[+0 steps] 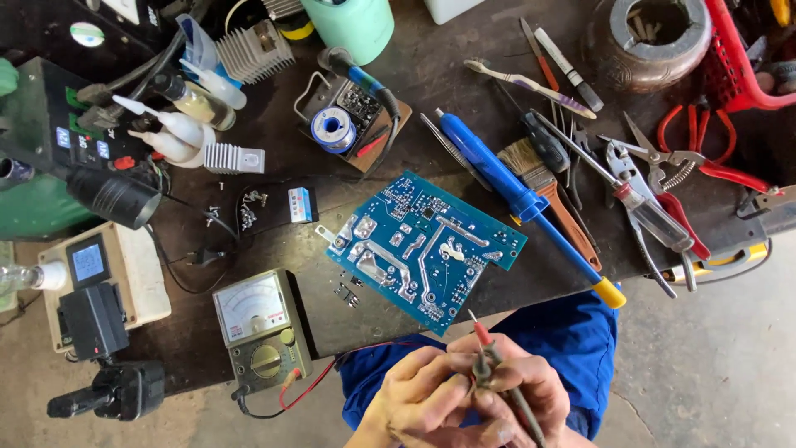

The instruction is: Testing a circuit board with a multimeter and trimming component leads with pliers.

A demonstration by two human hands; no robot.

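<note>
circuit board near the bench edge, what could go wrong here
The blue circuit board lies close to the bench edge, just beyond both hands; a nudge could tip it off. The red probe tip points at its solder side and might bridge joints. The red lead to the analog meter could snag.

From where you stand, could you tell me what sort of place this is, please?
Most likely an electronics repair bench. A blue circuit board lies solder-side up, an analogue multimeter sits beside it, and both hands hold its probes. A solder spool and pliers lie nearby.
</note>
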